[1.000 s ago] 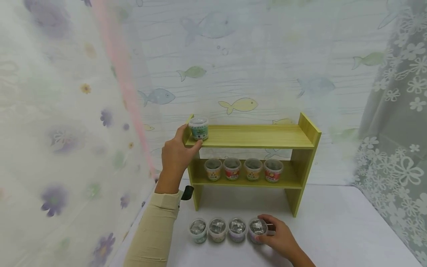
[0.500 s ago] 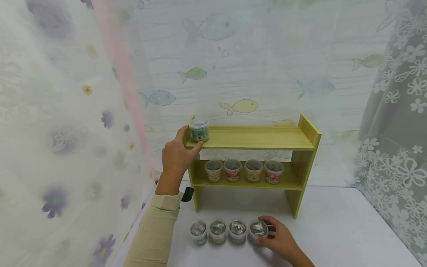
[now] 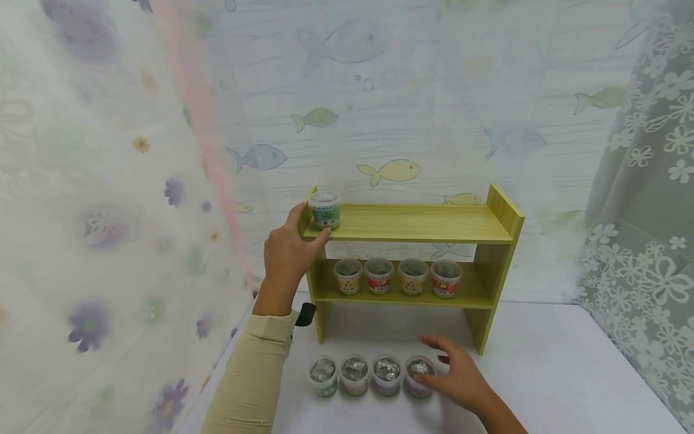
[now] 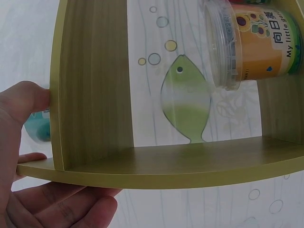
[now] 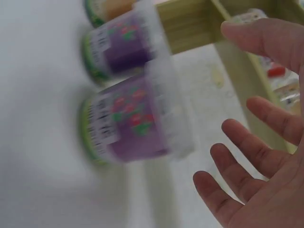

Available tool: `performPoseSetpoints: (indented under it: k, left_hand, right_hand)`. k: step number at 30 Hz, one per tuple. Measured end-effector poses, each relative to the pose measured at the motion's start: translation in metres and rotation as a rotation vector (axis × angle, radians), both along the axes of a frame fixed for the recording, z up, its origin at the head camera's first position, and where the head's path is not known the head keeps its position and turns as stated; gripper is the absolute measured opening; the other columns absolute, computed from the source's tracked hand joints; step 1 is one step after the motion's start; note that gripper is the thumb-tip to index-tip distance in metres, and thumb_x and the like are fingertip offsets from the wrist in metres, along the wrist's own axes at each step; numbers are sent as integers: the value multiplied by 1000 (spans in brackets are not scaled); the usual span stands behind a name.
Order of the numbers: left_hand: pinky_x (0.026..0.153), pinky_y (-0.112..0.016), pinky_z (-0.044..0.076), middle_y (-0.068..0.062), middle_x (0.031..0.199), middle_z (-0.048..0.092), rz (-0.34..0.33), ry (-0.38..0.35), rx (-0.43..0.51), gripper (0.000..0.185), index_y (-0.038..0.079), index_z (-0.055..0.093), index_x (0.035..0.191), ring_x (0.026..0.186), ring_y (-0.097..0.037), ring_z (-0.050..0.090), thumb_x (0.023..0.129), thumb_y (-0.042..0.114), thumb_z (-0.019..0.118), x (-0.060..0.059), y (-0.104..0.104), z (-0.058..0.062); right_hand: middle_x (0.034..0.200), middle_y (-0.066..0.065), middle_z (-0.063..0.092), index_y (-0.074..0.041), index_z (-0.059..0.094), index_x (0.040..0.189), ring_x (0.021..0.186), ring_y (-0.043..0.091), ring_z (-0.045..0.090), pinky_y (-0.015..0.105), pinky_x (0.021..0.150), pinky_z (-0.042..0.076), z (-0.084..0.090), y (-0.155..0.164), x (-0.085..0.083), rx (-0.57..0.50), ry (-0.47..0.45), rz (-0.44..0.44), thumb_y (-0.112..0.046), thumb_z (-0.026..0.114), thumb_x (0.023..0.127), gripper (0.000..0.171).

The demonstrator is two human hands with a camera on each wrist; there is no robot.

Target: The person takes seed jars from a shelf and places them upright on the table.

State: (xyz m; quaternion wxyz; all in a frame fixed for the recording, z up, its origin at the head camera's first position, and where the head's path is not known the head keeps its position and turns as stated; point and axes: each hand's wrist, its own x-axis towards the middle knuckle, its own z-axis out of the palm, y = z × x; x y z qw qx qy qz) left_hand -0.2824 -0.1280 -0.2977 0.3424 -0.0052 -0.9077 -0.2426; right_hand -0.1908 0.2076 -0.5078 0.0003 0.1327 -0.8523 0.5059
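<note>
A green wooden shelf (image 3: 417, 223) stands on the white table (image 3: 542, 374). A teal tub (image 3: 324, 209) sits at the left end of its top board. My left hand (image 3: 295, 241) is at that corner: the thumb touches the tub's front and the fingers lie outside the side panel. In the left wrist view the left hand (image 4: 19, 156) straddles the shelf (image 4: 95, 95), with the teal tub (image 4: 38, 128) behind it. Several foil-lidded tubs stand in a row in front. My right hand (image 3: 441, 367) hovers spread beside the rightmost tub (image 3: 420, 369). The right wrist view shows the right hand (image 5: 256, 166) empty near a purple tub (image 5: 133, 121).
Several tubs stand on the lower board, from an orange tub (image 3: 347, 276) to a red tub (image 3: 445, 278). A flowered curtain (image 3: 108, 211) hangs close on the left and a lace curtain (image 3: 640, 211) on the right. A fish-patterned wall stands behind.
My right hand has let go of the rightmost tub and lifted off it, fingers spreading. The left hand and the teal tub have not moved.
</note>
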Motion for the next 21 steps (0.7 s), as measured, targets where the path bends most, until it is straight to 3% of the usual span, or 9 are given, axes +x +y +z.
performPoseSetpoints:
  k: [8, 16, 21]
  left_hand:
    - [44, -36, 33, -5, 55, 55, -4, 16, -7, 75, 24, 50, 151, 48, -23, 44, 89, 58, 72, 0, -1, 0]
    - [43, -35, 32, -4, 52, 52, -16, 15, -8, 75, 24, 50, 152, 45, -21, 42, 89, 59, 72, 0, -1, -1]
    - [42, -35, 31, -4, 51, 49, -21, 26, -11, 75, 23, 50, 152, 43, -21, 40, 89, 58, 72, -1, -2, -1]
  right_hand:
    - [142, -2, 61, -19, 60, 139, 137, 31, 54, 56, 108, 47, 27, -5, -1, 4, 88, 72, -30, 90, 79, 68]
    - [141, -7, 62, -20, 60, 141, 132, 25, 58, 48, 104, 51, 54, -9, -4, 27, 217, 103, -33, 90, 80, 69]
    - [140, -8, 62, -28, 60, 139, 131, 23, 58, 51, 101, 51, 69, -13, -9, 20, 298, 121, -29, 90, 79, 67]
